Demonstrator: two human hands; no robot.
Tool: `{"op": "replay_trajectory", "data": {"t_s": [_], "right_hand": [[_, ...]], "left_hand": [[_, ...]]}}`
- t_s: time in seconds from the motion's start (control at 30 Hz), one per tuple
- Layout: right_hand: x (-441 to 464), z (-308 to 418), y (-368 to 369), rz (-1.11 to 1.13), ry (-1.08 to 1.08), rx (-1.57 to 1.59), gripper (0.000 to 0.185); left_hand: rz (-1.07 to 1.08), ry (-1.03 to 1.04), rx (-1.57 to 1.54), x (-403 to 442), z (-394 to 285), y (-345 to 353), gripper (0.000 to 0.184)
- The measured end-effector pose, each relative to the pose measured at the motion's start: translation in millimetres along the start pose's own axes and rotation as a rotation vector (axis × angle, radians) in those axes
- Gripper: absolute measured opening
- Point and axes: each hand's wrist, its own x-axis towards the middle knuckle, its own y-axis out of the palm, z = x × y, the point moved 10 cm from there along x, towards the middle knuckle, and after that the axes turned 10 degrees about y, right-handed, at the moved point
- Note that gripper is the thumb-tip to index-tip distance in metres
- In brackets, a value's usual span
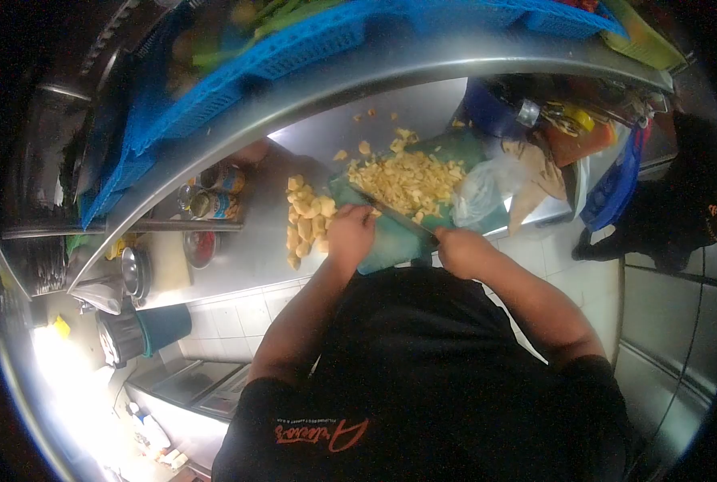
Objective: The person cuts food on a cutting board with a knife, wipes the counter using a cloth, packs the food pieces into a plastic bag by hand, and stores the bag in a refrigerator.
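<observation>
A green cutting board (387, 249) lies on the steel counter in front of me. My right hand (461, 251) is closed round the handle of a knife (403, 218), whose blade points up and left across the board. Close to the blade, my left hand (352, 233) has its fingers curled down on a pale yellow vegetable piece (374, 213), mostly hidden by the fingers. Beyond the knife spreads a heap of chopped pale yellow pieces (411, 177). Left of my left hand lies a pile of whole peeled pieces (304, 221), possibly potatoes.
A steel shelf edge (310, 80) curves overhead, carrying blue crates (294, 50). A clear plastic bag (483, 191) and brown paper (535, 181) lie right of the heap. Cans (218, 193) and metal bowls (133, 273) stand left. Another person's dark clothing (680, 193) shows far right.
</observation>
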Motion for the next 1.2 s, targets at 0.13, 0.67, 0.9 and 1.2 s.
{"op": "replay_trajectory", "data": {"t_s": [0.13,0.67,0.9,1.2], "right_hand": [[-5,9,-4,0.037,0.043,-0.059,0.027],[5,-8,13,0.036,0.022,0.06,0.032],[0,-11,22,0.059,0.068,0.008,0.034],[-8,9,6,0.064,0.041,-0.076,0.031]], "left_hand": [[0.002,0.008,-0.001,2,0,2,0.015],[0.085,0.038,-0.006,-1,2,7,0.019],[0.085,-0.036,-0.017,-13,12,5,0.019],[0.052,0.023,-0.023,-14,6,0,0.022]]}}
